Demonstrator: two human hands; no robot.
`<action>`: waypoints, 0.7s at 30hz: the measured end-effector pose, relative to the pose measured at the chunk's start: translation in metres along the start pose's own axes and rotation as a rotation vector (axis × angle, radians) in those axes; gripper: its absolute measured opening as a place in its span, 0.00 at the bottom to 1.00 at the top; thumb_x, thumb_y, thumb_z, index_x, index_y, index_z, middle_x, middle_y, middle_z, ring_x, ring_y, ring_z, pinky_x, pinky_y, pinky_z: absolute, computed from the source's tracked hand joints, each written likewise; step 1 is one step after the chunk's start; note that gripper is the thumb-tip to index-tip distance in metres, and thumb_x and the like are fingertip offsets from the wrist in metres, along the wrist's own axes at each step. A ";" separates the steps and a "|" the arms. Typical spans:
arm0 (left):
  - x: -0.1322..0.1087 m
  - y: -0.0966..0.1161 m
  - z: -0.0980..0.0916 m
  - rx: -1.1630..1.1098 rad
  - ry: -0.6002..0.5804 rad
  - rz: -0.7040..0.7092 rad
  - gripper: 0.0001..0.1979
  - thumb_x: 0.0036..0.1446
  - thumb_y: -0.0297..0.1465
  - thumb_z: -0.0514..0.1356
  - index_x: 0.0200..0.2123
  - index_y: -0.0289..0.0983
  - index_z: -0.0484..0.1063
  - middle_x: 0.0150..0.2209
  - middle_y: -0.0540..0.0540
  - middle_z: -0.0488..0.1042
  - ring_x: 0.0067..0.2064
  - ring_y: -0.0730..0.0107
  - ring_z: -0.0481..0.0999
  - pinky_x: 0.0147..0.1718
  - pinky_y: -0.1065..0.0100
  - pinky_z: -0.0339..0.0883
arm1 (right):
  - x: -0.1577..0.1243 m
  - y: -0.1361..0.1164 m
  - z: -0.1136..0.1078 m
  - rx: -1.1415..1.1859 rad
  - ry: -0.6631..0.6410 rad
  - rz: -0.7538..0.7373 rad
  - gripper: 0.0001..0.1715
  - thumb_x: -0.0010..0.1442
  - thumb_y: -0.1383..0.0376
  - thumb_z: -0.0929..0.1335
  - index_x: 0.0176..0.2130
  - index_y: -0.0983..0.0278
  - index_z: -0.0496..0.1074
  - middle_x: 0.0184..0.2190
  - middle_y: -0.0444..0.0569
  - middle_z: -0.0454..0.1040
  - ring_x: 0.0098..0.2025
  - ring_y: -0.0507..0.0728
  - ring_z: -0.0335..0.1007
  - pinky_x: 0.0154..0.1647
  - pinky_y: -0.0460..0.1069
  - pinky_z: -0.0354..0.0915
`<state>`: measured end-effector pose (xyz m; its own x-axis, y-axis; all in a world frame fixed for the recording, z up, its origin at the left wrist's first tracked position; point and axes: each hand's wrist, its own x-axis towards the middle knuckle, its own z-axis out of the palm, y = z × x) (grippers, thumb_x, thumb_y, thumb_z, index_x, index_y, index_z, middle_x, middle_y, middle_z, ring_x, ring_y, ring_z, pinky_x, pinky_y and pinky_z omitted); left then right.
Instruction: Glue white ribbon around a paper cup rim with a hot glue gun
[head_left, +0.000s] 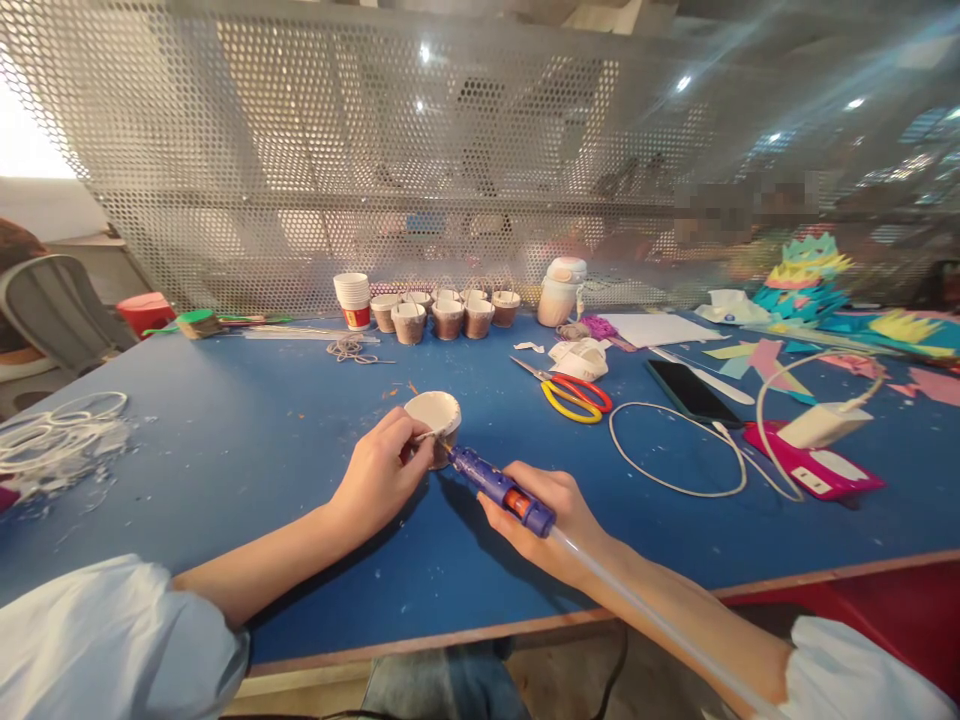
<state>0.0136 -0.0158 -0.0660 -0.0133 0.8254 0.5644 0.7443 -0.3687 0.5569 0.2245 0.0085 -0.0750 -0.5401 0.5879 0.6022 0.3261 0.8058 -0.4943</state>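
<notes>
My left hand (379, 475) grips the side of a small paper cup (435, 412) that stands upside down on the blue table (247, 440), its white base up and brown cord wound around its wall. My right hand (551, 520) holds a purple glue gun (501, 490) with a clear glue stick trailing from its back. The gun's tip touches the cup's right side, next to my left thumb.
Behind the cup lie red and yellow scissors (574, 393), a black phone (688, 390), a white cable loop (679, 450) and a pink charger box (814, 465). A row of wrapped cups (446, 315) and a cup stack (352, 298) stand at the back. Cut rings (56, 430) lie left, coloured paper (806, 285) right.
</notes>
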 end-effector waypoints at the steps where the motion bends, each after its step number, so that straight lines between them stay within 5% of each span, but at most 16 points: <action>1: 0.000 0.000 0.000 0.001 -0.002 -0.002 0.07 0.59 0.28 0.54 0.29 0.36 0.69 0.28 0.50 0.68 0.26 0.75 0.66 0.26 0.73 0.59 | 0.000 0.000 0.000 -0.007 0.003 -0.012 0.11 0.58 0.67 0.67 0.26 0.61 0.61 0.19 0.39 0.63 0.19 0.48 0.57 0.23 0.44 0.57; 21: 0.001 0.001 -0.001 0.012 0.009 0.006 0.08 0.59 0.29 0.54 0.29 0.36 0.70 0.27 0.50 0.67 0.25 0.76 0.65 0.25 0.73 0.60 | -0.002 0.001 -0.001 -0.077 0.004 -0.012 0.11 0.57 0.67 0.66 0.26 0.61 0.60 0.19 0.41 0.65 0.19 0.49 0.60 0.24 0.44 0.58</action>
<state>0.0132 -0.0159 -0.0642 -0.0151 0.8195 0.5729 0.7521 -0.3683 0.5466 0.2269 0.0084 -0.0765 -0.5411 0.5784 0.6104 0.3787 0.8157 -0.4373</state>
